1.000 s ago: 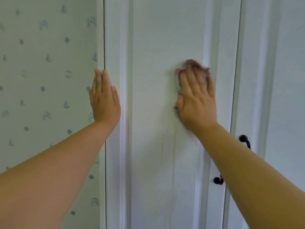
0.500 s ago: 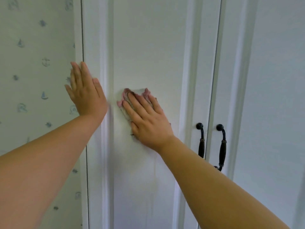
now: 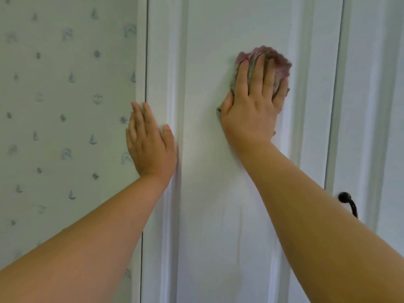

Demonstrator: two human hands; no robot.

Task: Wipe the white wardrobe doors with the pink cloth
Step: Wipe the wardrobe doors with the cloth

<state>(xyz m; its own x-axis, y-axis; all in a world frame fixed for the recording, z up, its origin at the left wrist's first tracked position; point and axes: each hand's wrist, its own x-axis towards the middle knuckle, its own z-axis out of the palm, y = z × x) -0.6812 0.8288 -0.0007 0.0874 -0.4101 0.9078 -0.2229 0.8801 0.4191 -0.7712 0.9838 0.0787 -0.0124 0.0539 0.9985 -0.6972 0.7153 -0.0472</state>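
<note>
Pink cloth (image 3: 281,62) sits high up on the flat middle panel of the left wardrobe door (image 3: 209,193). It is bunched up and wrinkly, not folded neat. Its colour is a dusty pink with some grey parts showing between the fingers. A round, bumpy edge of it sticks out above the fingertips and to the right. A small bit also peeks out by the thumb, low on the left side.

On top of the cloth lies the right hand (image 3: 253,106). Its fingers (image 3: 259,73) are straight and a little spread apart, and they push the cloth flat against the door. They do not curl round it.

Over on the left edge of the same door rests the left hand (image 3: 150,147). Its fingers (image 3: 142,119) are straight and close together, pointing up, with the thumb held a little way out. This hand holds nothing. It is lower than the right hand and well apart from the cloth.

Raised strips run up and down the white door on both sides of the flat panel. Next to it on the right is another white door (image 3: 376,106), with a thin dark gap between them. A black handle (image 3: 349,204) shows there, just past the right arm.

Left of the wardrobe is a pale wall (image 3: 65,106) with tiny blue boats, anchors and stars on it.
</note>
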